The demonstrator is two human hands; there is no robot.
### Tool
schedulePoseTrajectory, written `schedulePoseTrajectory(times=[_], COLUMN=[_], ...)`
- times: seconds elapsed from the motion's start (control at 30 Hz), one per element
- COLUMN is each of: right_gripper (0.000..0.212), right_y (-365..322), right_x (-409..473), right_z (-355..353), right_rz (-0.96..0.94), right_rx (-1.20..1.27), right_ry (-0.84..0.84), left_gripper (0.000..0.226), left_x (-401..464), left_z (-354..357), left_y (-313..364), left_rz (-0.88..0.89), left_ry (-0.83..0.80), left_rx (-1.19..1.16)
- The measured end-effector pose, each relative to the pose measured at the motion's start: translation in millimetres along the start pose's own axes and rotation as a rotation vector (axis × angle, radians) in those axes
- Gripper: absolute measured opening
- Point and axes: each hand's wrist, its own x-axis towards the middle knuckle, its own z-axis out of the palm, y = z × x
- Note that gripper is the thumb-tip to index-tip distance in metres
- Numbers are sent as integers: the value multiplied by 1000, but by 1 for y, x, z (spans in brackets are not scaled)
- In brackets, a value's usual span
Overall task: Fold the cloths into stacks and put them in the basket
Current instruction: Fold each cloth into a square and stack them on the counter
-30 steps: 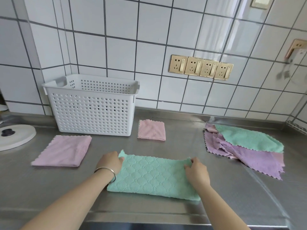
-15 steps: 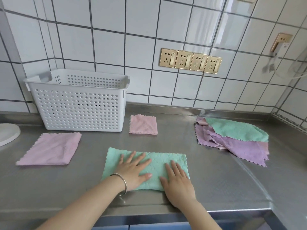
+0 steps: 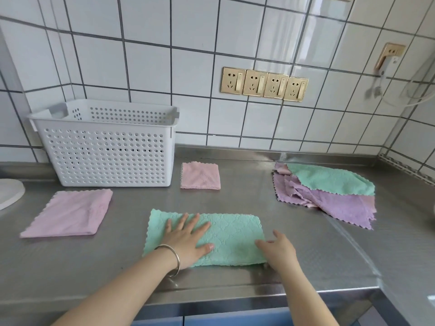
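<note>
Hands: left flat on green cloth, right spread at edge; basket behind.

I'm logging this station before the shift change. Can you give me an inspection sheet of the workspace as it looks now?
Surface: steel counter, bare metal between the cloths.
Job's things: green cloth folded to a strip at the front; white basket at the back left; folded pink cloth; small folded pink cloth; unfolded pile at the right.
Clutter: white round object at the left edge, partly out of frame.
Grippers: left hand flat on the green cloth; right hand at its right end.
Cables: white cable on the right wall.
Surroundings: tiled wall, four gold sockets.
</note>
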Motion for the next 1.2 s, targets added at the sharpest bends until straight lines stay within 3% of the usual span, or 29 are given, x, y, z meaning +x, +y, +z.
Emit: schedulePoseTrajectory(times=[0.13,0.2,0.3,0.4,0.5,0.63,0.77,0.9,1.07,1.13,1.2], right_gripper=[24,28,27,20,18,21,20,38,26,44,64], right_y=[-2,-4,-12,-17,-18,-17,-16,-15,-14,-12,-11], right_x=[-7,-13,-27,-32,-33,-34,-37,-37,-31,-30,-27], right_z=[2,9,22,40,51,56,59,66,75,79,83], right_rz=[-24,-98,-248,-375,-432,-481,-561,-757,-1059,-1042,-1006], right_rx=[-71,-134,-283,-281,-214,-183,-216,-357,-329,-357,-384], right_ry=[-68,16,218,295,313,315,341,375,423,384,324], left_gripper=[66,63,43,27,10,21,16,26,24,14,18], left_x=[1,-1,-6,-7,3,13,15,16,14,12,9], left_z=[-5,-13,-30,-47,-52,-47,-43,-46,-51,-54,-57], left_y=[3,12,40,67,75,73,71,68,49,36,23], left_rz=[-35,-21,78,80,-31,-213,-255,-267,-304,-318,-314], left_ry=[-22,69,284,276,334,421,374,314,400,457,500], left_rx=[-63,-198,-608,-866,-906,-968,-975,-1049,-1100,-1032,-957])
